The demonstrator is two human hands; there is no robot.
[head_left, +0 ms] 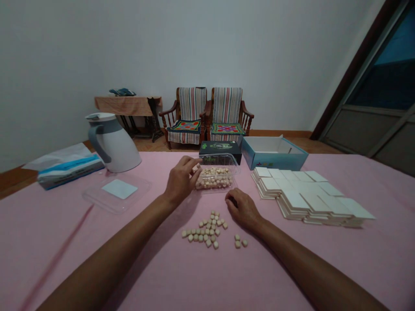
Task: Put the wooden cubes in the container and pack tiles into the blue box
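Note:
My left hand (182, 179) is at the left end of a clear plastic box (234, 164), thumb and fingers bent around its rim. Small pale cubes (214, 177) with rounded edges fill the lower part of this box. To the right and nearer to me, my right hand (241, 207) rests on the pink cloth with its fingers curled in; whatever they may hold is hidden. Between my forearms lies a loose cluster of the same cubes (205, 232), some lined up in a row. A separate group of 3 cubes (237, 244) sits beside my right forearm.
Stacked white square tiles (300, 190) stand at the right. Behind are a black box (220, 148) and an open blue box (275, 160). On the left are a clear lid (142, 190), a white jug (118, 147) and a tissue pack (69, 172). Two chairs (193, 103) stand beyond the table.

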